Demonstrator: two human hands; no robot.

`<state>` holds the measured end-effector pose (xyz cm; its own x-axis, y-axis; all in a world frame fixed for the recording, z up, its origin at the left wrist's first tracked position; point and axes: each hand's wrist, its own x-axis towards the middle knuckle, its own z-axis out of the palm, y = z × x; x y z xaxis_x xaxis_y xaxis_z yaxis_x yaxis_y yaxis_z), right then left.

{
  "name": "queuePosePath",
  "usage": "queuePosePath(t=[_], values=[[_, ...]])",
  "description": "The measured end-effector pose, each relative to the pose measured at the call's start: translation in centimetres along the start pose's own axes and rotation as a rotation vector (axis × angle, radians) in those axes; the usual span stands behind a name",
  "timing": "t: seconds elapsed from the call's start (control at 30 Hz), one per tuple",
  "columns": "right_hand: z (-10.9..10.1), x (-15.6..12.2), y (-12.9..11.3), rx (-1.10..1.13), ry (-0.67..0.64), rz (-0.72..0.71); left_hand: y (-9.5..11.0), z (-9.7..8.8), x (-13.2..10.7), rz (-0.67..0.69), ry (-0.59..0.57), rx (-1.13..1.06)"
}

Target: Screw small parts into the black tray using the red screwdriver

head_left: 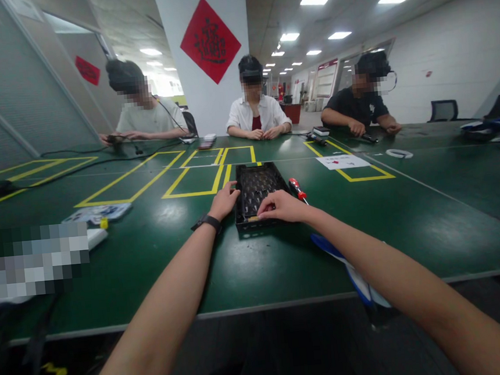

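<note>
A black perforated tray-like chassis (256, 187) lies flat on the green table (256, 257) in front of me. My left hand (224, 202), with a dark watch on the wrist, rests against the chassis's left rim, fingers curled on its edge. My right hand (281, 206) reaches over the near right part of the chassis, fingers pinched together at something small I cannot make out. A red-handled screwdriver (296, 189) lies just right of the chassis, beside my right hand.
Three people sit along the far side, their hands on the table. Yellow tape rectangles (197, 180) mark the tabletop. A white paper (343, 161) and a tape roll (399, 153) lie to the right. A blue-and-white object (354, 274) sits under my right forearm. Small items (97, 213) lie at left.
</note>
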<state>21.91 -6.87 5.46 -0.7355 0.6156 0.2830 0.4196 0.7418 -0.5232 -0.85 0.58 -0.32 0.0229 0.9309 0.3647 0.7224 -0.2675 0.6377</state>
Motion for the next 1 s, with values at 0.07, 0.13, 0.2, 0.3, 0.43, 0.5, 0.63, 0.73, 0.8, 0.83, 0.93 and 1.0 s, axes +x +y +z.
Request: queuePosePath(t=[0.07, 0.13, 0.2, 0.3, 0.43, 0.5, 0.63, 0.73, 0.8, 0.83, 0.93, 1.0], values=[[-0.03, -0.03, -0.06, 0.009, -0.009, -0.006, -0.07, 0.02, 0.03, 0.005, -0.003, -0.002], [-0.03, -0.02, -0.09, 0.005, -0.009, -0.009, -0.09, 0.03, 0.05, 0.007, -0.002, -0.001], [0.02, 0.02, -0.06, -0.007, 0.006, -0.009, -0.06, 0.04, 0.05, 0.004, -0.005, 0.003], [0.10, 0.05, 0.05, -0.007, 0.018, -0.008, 0.03, 0.04, 0.02, 0.005, -0.007, 0.007], [0.08, 0.05, 0.10, 0.003, 0.003, -0.015, 0.05, 0.02, 0.01, 0.003, -0.001, 0.010], [0.05, 0.04, 0.05, 0.008, -0.006, -0.014, 0.00, 0.03, 0.03, 0.000, -0.001, 0.011], [0.03, 0.03, 0.02, 0.024, -0.004, -0.019, -0.18, 0.11, 0.11, 0.002, 0.002, 0.007], [0.09, 0.05, 0.16, 0.014, 0.015, -0.012, -0.32, 0.19, 0.15, 0.018, 0.006, 0.000], [0.12, 0.06, 0.26, 0.014, 0.012, -0.004, -0.38, 0.22, 0.17, 0.020, 0.009, 0.002], [0.13, 0.06, 0.29, 0.016, 0.007, -0.002, -0.39, 0.22, 0.17, 0.018, 0.009, 0.004], [0.14, 0.05, 0.31, 0.022, -0.008, -0.005, -0.37, 0.20, 0.14, 0.010, 0.011, 0.008], [0.13, 0.05, 0.28, 0.027, -0.011, -0.013, -0.32, 0.16, 0.10, 0.009, 0.011, 0.006]])
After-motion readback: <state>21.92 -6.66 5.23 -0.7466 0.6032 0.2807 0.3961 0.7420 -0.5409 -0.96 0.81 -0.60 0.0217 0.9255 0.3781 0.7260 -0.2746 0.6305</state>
